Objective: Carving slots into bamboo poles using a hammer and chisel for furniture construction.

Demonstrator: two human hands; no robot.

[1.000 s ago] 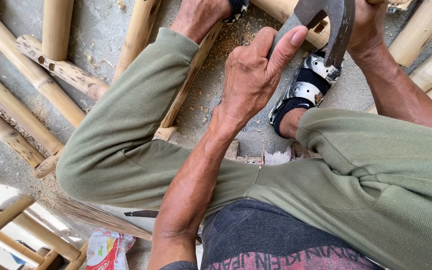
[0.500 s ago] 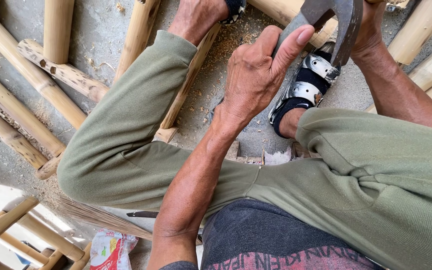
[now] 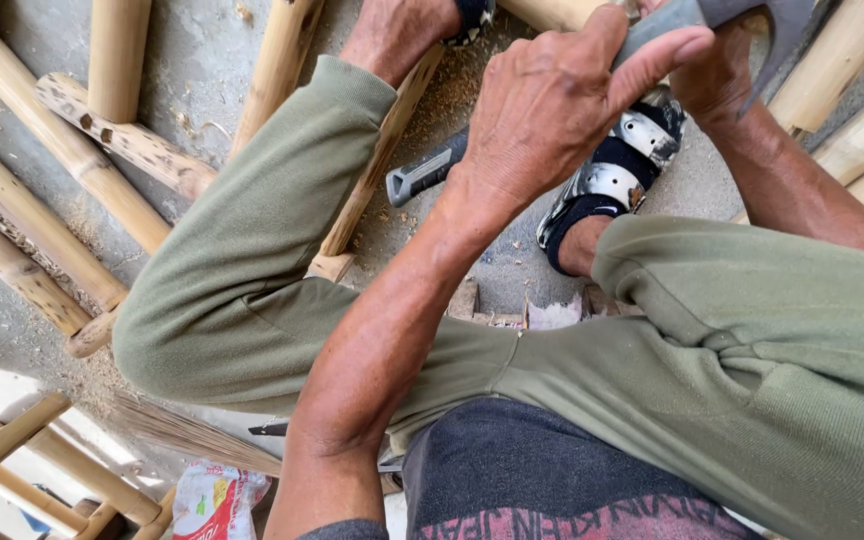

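I sit on a concrete floor in olive trousers, knees bent. My left hand (image 3: 542, 110) is closed round the grey shaft of a claw hammer, thumb lying along it. The hammer's black and grey grip (image 3: 422, 175) sticks out below the hand, and its steel head (image 3: 772, 25) points up at the top right. My right hand (image 3: 712, 85) is just behind the head, near a bamboo pole (image 3: 832, 80). Most of it is hidden, so what it holds does not show. My foot in a black and silver sandal (image 3: 612, 175) rests under both hands.
Bamboo poles (image 3: 62, 150) lie across the floor on the left and top right. A split bamboo strip (image 3: 377, 165) runs under my left leg amid sawdust. Small wood offcuts (image 3: 552, 312) lie between my legs. A printed bag (image 3: 214, 500) and a bamboo frame (image 3: 12, 450) are at the bottom left.
My left hand and the hammer have risen toward the top right. The hammer's grip end now shows below the hand.
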